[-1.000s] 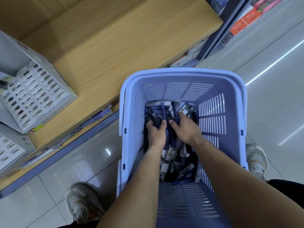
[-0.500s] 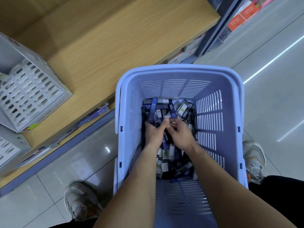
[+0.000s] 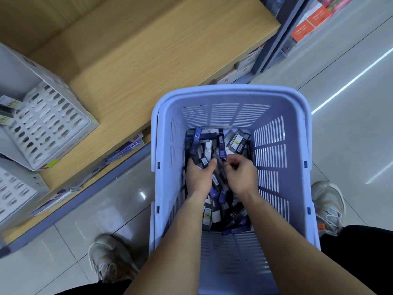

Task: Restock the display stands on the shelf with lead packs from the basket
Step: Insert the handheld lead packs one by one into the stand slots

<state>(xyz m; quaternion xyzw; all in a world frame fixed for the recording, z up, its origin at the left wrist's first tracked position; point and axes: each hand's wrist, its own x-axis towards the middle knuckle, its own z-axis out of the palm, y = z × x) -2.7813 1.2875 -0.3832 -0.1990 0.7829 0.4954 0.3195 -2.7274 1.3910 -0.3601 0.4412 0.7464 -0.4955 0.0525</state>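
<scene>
A lilac plastic basket [image 3: 282, 158] stands on the floor between my feet, its bottom covered with several dark blue, black and white lead packs [image 3: 209, 143]. Both hands are down inside it. My left hand [image 3: 198, 176] is closed around a bundle of packs, with dark pack ends sticking out past its fingers. My right hand [image 3: 242, 174] is curled beside it, fingertips pinching a dark pack between the two hands. Two white perforated display stands sit on the wooden shelf at the left, one [image 3: 45, 126] farther back and one [image 3: 14, 192] nearer, with many slots open.
The wooden shelf [image 3: 161, 52] runs from the upper middle to the left, with a blue-grey front rail [image 3: 89, 194] carrying price labels. My shoes [image 3: 108, 258] [image 3: 328, 205] flank the basket on glossy floor tiles. Orange boxes [image 3: 308, 24] sit on a far rack.
My hands drew back toward me from the far end of the basket and came together, gathering packs. The view shifted slightly left and down.
</scene>
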